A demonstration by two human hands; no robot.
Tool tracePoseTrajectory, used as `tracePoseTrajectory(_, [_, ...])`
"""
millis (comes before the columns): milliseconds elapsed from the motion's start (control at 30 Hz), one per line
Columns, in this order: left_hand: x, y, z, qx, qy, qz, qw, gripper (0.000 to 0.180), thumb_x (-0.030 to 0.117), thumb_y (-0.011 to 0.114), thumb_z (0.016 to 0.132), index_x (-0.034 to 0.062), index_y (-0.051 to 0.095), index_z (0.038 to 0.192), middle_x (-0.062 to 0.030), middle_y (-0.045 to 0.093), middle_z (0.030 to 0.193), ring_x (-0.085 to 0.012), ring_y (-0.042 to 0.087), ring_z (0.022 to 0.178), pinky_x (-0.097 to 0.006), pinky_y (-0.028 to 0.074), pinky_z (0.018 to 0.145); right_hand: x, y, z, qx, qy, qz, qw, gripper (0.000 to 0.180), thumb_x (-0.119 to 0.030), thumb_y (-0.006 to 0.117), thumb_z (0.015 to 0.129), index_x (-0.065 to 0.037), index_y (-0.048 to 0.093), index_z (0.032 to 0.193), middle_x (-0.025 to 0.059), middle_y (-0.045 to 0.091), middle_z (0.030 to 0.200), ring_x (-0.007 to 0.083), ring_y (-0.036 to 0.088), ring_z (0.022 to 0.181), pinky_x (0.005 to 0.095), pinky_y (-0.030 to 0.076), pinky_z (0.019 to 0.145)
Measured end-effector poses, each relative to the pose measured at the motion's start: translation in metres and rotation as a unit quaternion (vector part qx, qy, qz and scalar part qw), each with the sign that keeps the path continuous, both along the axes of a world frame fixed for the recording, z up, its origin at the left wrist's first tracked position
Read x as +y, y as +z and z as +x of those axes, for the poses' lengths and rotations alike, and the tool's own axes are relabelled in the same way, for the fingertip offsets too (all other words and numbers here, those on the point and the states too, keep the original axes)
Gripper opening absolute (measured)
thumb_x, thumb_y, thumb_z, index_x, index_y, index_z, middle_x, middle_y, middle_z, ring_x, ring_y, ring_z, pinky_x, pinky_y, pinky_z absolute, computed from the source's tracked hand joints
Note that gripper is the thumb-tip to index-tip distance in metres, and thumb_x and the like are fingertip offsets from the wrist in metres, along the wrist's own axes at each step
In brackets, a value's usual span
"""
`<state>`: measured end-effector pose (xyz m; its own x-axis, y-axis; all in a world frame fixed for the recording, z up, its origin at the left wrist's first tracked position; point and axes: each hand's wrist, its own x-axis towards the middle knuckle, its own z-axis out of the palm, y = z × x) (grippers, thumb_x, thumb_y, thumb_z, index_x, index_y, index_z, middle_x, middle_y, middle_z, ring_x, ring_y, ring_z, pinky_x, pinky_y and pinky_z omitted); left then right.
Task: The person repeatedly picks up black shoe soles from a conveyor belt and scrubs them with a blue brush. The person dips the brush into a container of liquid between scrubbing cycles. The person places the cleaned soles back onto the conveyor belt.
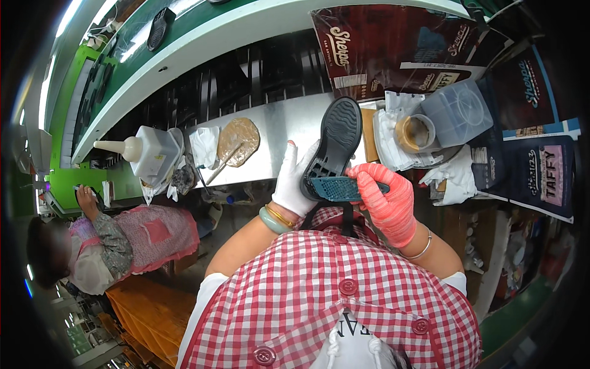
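The left hand (294, 181), in a white glove, gripped the black sole (337, 144) from its left side, fingers wrapped on the edge and thumb up. The sole stood tilted above the near edge of the steel bench (279, 132), tread facing the camera. The right hand (387, 200), in a red glove, was closed on a blue brush-like tool (344, 187) pressed flat against the sole's lower end. A paste-smeared pad (238, 140) with a stick lay on the bench to the left, a glue tub (415, 132) to the right, both apart from the hands. Judgement: the step would go best with the sole held steady, strokes even along the rim, and the gloves kept off wet glue
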<state>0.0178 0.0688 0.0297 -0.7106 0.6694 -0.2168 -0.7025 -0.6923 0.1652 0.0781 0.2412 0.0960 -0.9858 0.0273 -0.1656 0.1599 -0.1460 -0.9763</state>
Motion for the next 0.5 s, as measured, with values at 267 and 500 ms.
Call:
tracePoseTrajectory(267, [-0.002, 0.007, -0.002, 0.0, -0.114, -0.134, 0.984, 0.084, 0.07, 0.024, 0.087, 0.0061, 0.03, 0.141, -0.0153, 0.041, 0.138, -0.0271, 0.043, 0.125, -0.043, 0.034, 0.106, 0.02, 0.016, -0.016, 0.009, 0.157, 0.09, 0.983, 0.022, -0.017, 0.054, 0.092, 0.001, 0.063, 0.101, 0.008, 0.065, 0.086, 0.0098, 0.06, 0.063, 0.0238, 0.051, 0.059])
tracePoseTrajectory(500, [-0.009, 0.006, -0.008, 0.007, -0.249, -0.182, 0.951, 0.088, 0.074, 0.022, 0.085, 0.0065, 0.033, 0.14, -0.0126, 0.048, 0.132, -0.0226, 0.053, 0.115, -0.037, 0.042, 0.098, 0.014, 0.046, -0.037, -0.124, 0.226, 0.084, 0.963, 0.027, -0.025, 0.055, 0.091, -0.001, 0.063, 0.1, 0.0047, 0.062, 0.08, 0.0084, 0.058, 0.061, 0.0219, 0.047, 0.055])
